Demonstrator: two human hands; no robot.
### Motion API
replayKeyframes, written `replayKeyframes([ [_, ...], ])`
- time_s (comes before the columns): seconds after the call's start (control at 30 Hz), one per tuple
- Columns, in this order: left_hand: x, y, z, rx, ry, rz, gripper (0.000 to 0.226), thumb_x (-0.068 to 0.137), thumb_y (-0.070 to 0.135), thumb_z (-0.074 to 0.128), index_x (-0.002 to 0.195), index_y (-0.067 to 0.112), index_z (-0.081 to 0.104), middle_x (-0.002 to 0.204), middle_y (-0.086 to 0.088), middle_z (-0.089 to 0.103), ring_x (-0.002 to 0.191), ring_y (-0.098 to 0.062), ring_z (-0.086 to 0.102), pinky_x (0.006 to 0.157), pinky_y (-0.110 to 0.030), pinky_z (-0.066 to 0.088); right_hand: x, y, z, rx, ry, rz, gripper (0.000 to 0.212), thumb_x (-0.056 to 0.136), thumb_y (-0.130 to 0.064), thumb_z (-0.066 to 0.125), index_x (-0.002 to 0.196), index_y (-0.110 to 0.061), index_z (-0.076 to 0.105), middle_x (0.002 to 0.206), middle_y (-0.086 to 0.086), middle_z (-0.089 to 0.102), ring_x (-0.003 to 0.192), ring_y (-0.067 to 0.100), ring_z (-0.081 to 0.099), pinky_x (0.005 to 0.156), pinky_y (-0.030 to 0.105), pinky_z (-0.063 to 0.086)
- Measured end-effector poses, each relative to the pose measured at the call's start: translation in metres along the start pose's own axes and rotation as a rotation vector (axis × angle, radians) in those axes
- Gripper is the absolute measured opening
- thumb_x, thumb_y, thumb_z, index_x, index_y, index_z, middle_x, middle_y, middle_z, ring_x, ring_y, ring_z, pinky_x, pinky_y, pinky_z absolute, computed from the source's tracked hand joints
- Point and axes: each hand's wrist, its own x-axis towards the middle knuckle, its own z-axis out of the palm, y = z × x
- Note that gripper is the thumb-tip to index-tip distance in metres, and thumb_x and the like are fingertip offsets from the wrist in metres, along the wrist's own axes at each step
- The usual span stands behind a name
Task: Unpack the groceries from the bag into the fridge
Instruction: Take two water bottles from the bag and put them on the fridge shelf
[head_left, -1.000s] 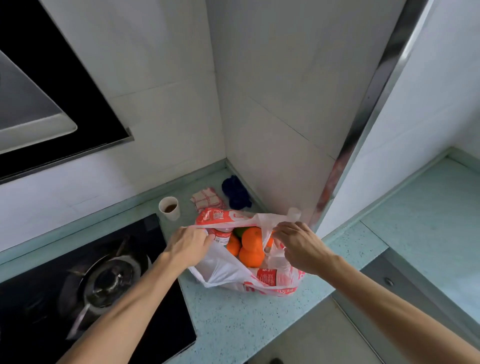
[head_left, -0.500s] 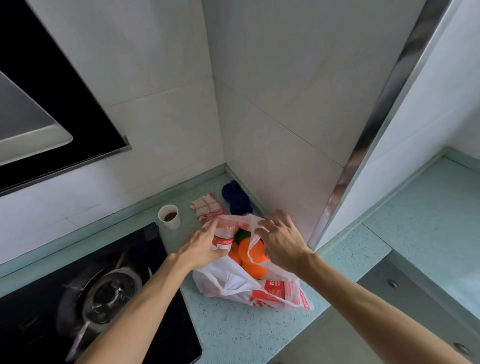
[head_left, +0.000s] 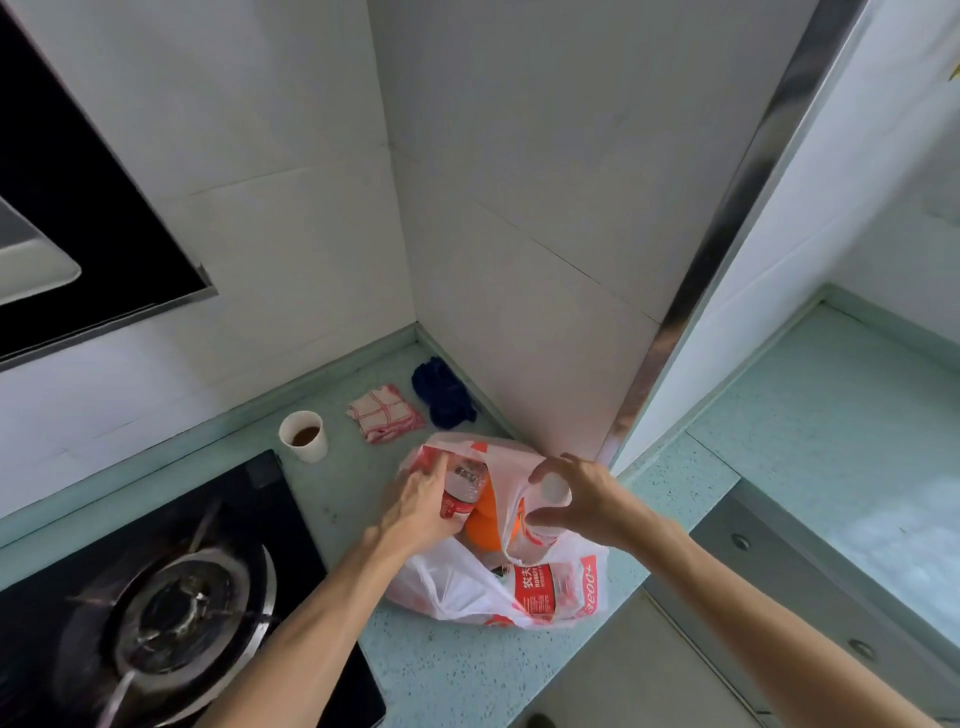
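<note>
**Kitchen corner: hands in the grocery bag**

Pale green countertop (head_left: 467, 670) holds a white-and-red plastic bag (head_left: 467, 587) near the wall corner. Left hand (head_left: 421, 506) is wrapped around a clear water bottle (head_left: 464, 486) inside it, beside oranges (head_left: 483, 522). Right hand (head_left: 582, 501) pinches the bag's edge. Farther left stand a paper cup (head_left: 304, 436), a checked cloth (head_left: 384, 420) and a gas hob (head_left: 171, 613).

bag (head_left: 467, 592) hemmed by corner walls (head_left: 519, 260), countertop (head_left: 467, 670) open in front
</note>
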Motion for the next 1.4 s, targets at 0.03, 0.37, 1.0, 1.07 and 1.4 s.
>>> replayKeyframes([
  [0.03,-0.001,-0.001,0.004,-0.023,0.025,0.007,0.088,0.075,0.03,0.08,0.144,0.019,0.027,0.123,-0.007,0.062,0.113,-0.025,0.062,0.095,-0.037,0.052,-0.002,0.001,0.001,0.026,-0.002,0.021,0.055,0.075,-0.038,0.082,0.123,-0.028,0.055,0.122,-0.003,0.058,0.1,0.016,0.056,0.075,0.017,0.047],
  [0.37,-0.02,0.001,-0.029,-0.408,0.254,0.1,0.073,0.055,0.048,0.09,0.117,0.036,0.053,0.114,0.018,0.065,0.105,-0.002,0.061,0.088,-0.029,0.053,-0.001,0.003,0.015,0.068,0.034,0.096,0.075,0.067,-0.025,0.089,0.13,-0.025,0.048,0.124,-0.001,0.061,0.107,0.019,0.06,0.087,0.033,0.057],
  [1.0,-0.029,0.046,-0.128,-1.384,0.465,-0.102,0.061,0.081,0.027,0.079,0.134,0.027,0.049,0.116,-0.011,0.07,0.093,-0.024,0.074,0.064,-0.03,0.062,-0.05,-0.046,-0.06,0.773,0.603,-0.041,0.063,0.062,-0.01,0.091,0.116,-0.029,0.065,0.11,-0.002,0.073,0.103,0.018,0.069,0.093,0.044,0.054],
  [1.07,-0.029,0.049,-0.125,-1.347,0.431,-0.107,0.053,0.084,0.029,0.076,0.13,0.027,0.05,0.113,-0.011,0.071,0.091,-0.024,0.075,0.064,-0.03,0.062,-0.059,-0.047,-0.063,0.808,0.617,-0.045,0.066,0.061,-0.016,0.091,0.121,-0.023,0.065,0.112,-0.002,0.073,0.105,0.018,0.069,0.094,0.044,0.054],
  [1.4,-0.041,0.087,-0.145,-1.673,-0.025,0.089,0.05,0.087,0.036,0.06,0.132,0.015,0.056,0.121,-0.015,0.069,0.109,-0.031,0.069,0.079,-0.032,0.061,-0.112,-0.037,-0.065,0.936,0.706,-0.014,0.055,0.063,-0.019,0.088,0.115,-0.021,0.069,0.109,-0.001,0.075,0.103,0.02,0.071,0.089,0.042,0.056],
])
